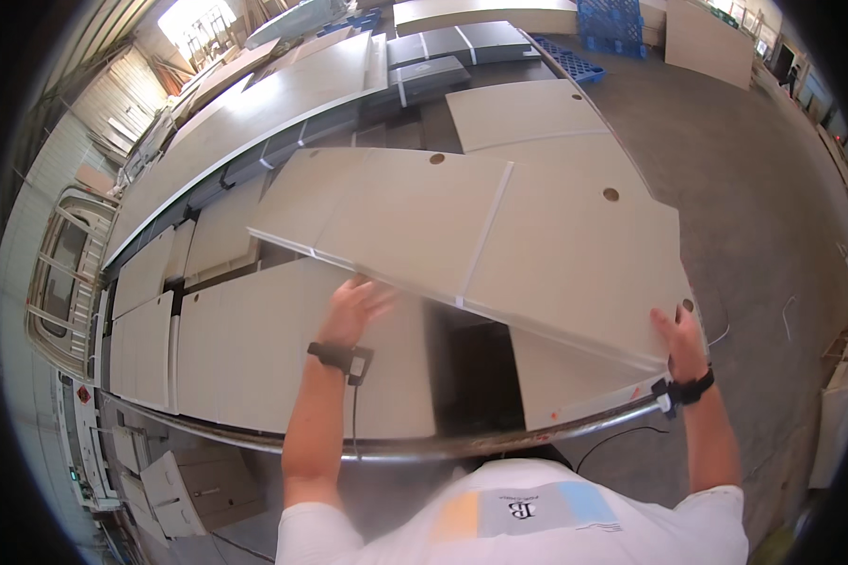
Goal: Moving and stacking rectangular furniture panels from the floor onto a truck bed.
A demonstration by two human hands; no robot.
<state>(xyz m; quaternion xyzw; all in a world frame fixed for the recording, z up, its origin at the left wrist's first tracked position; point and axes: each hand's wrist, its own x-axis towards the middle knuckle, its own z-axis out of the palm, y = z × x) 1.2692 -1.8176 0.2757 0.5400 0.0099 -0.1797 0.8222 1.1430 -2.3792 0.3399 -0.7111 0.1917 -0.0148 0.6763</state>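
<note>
A long stack of beige panels (pixel 405 202), bound with white straps, lies slantwise across other panels in front of me. My right hand (pixel 685 341) grips the panel stack at its near right corner, thumb on top; part of the fingers is hidden. Beside the stack's near edge is my left hand (pixel 350 309), fingers apart and slightly blurred, holding nothing; whether it touches the edge I cannot tell. Round dark holes show in the panels. Beneath lie more beige panels (pixel 254 348), with a dark gap (pixel 476 372) between two of them.
A metal rail (pixel 424 446) runs along the near side of the load bed. Grey strapped panels (pixel 462 42) and a large pale sheet (pixel 254 104) lie farther back. Blue pallets (pixel 608 28) stand at the far right. A metal frame (pixel 61 268) rises at the left.
</note>
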